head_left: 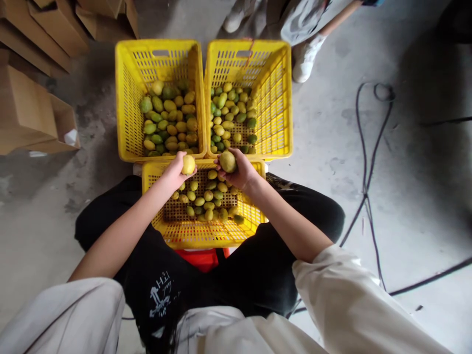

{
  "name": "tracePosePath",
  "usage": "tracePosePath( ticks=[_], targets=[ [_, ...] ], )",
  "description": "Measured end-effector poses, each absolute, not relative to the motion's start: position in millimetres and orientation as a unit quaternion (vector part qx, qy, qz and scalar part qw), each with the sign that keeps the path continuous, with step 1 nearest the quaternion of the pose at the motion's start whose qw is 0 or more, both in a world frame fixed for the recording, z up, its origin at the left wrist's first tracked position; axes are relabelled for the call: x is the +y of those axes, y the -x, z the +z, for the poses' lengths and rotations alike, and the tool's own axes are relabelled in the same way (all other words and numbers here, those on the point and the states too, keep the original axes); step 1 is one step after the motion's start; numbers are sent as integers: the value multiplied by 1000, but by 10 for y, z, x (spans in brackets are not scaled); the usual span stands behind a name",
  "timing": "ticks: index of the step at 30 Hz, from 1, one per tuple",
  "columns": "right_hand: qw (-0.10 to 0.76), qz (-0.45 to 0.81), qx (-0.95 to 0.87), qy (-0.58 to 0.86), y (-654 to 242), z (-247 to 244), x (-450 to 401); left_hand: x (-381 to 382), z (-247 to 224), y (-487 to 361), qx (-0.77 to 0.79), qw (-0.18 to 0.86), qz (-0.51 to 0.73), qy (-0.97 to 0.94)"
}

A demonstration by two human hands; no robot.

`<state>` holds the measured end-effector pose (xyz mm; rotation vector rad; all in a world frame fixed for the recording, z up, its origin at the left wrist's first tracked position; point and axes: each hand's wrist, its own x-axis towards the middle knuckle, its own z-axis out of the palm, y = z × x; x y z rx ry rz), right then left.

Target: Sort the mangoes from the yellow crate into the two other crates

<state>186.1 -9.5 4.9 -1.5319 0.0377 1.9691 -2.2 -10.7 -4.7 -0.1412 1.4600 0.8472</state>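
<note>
My left hand (177, 169) is closed round a bright yellow fruit (188, 164), above the far left part of the near yellow crate (206, 238). In my right hand (241, 172) lies a duller, greenish-yellow fruit (227, 161), over that crate's far right part. Several green and yellow fruits (208, 195) are spread on the near crate's floor. Beyond my hands, the far left yellow crate (123, 98) holds a pile of yellow and green fruits (171, 115). Smaller, mostly green fruits (230, 110) lie in the far right yellow crate (283, 98).
Cardboard boxes (29, 105) stand at the far left. Another person's shoe (304, 61) is just beyond the far right crate. A black cable (365, 191) runs looped over the concrete floor on the right. My knees flank the near crate.
</note>
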Motion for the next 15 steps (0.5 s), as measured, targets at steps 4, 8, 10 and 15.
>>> tracePosePath(
  ticks=[4,8,10,15],
  targets=[
    [335,723,-43,602,-1817,23,-139,-99,-7,15,649,675,340,89],
    [346,703,-50,619,-1839,-90,-145,-109,52,-2,675,655,332,76],
    [322,710,-34,626,-1876,-157,-128,-122,69,-9,678,653,336,44],
    [298,737,-53,605,-1930,-178,-87,-154,62,-8,686,635,354,-10]
  ],
)
